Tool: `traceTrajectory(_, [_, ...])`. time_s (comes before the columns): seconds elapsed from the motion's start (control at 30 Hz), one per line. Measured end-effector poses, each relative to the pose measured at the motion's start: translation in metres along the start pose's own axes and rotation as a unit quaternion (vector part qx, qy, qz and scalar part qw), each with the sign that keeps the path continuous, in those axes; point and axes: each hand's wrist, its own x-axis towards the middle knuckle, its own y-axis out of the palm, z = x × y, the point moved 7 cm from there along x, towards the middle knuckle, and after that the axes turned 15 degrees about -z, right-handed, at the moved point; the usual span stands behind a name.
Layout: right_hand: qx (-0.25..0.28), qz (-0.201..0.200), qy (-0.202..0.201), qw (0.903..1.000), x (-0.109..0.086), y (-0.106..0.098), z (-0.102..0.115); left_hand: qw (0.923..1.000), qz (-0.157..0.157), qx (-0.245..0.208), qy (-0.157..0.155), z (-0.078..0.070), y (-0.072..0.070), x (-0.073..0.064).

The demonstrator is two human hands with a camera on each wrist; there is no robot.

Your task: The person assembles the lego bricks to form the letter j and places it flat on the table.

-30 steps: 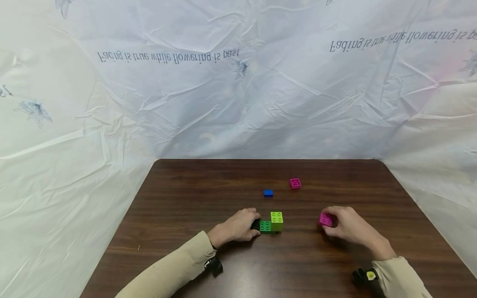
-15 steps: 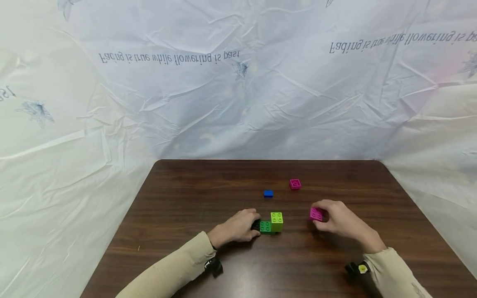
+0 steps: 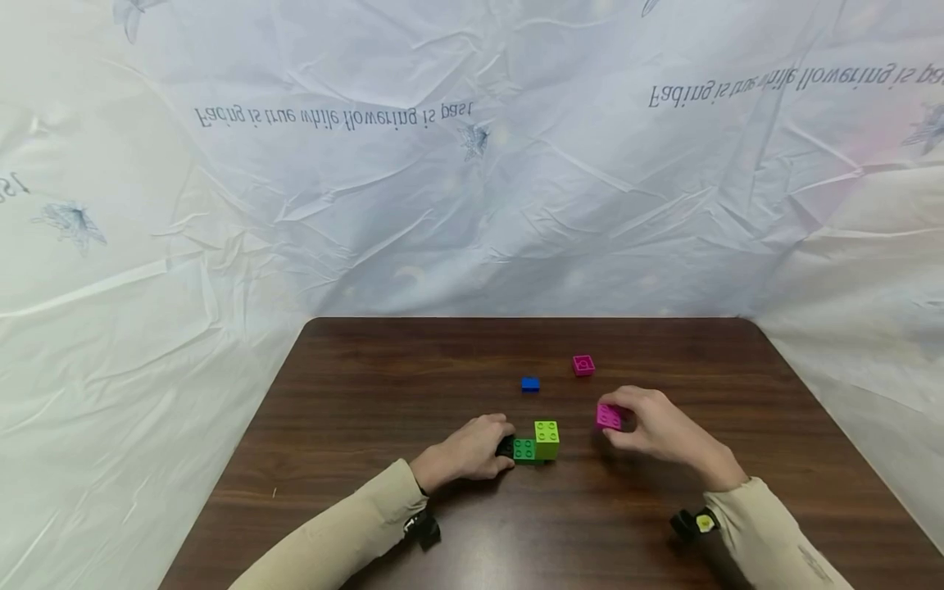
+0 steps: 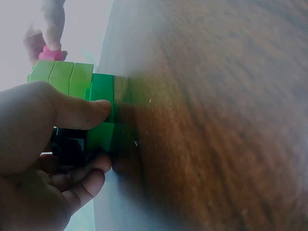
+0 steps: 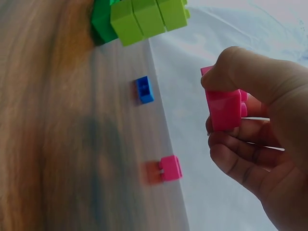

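Observation:
My left hand (image 3: 472, 449) grips a built-up structure of toy bricks on the table, its thumb along the green base (image 4: 102, 89) and its fingers on the far side. Within that structure a black brick (image 4: 70, 147) sits by the palm, and a stack of lime bricks (image 3: 546, 441) rises at the right end. Between thumb and fingers, my right hand (image 3: 660, 430) pinches a magenta brick (image 5: 224, 109), studs up in the head view. It holds the brick above the table, apart from and to the right of the lime stack.
Farther back on the brown wooden table (image 3: 383, 369) lie a small blue brick (image 3: 530, 384) and another magenta brick (image 3: 583, 365), which is upside down with its hollow side up. A pale printed sheet (image 3: 472, 205) hangs behind the table and along both sides.
My right hand has moved left and slightly farther back with the magenta brick, closer to the lime stack. My left hand and the structure have stayed put.

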Motion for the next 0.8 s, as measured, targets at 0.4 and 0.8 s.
traceTrajectory(0.4, [0.024,0.009,-0.013,0.9996,0.018,0.005,0.016,1.0000,0.002,-0.002,-0.001,0.001,-0.001,0.000])
traceTrajectory(0.8, [0.048,0.005,-0.038,0.9981,0.030,0.007,0.031,1.0000,0.005,0.005,-0.002,0.001,0.000,0.000])
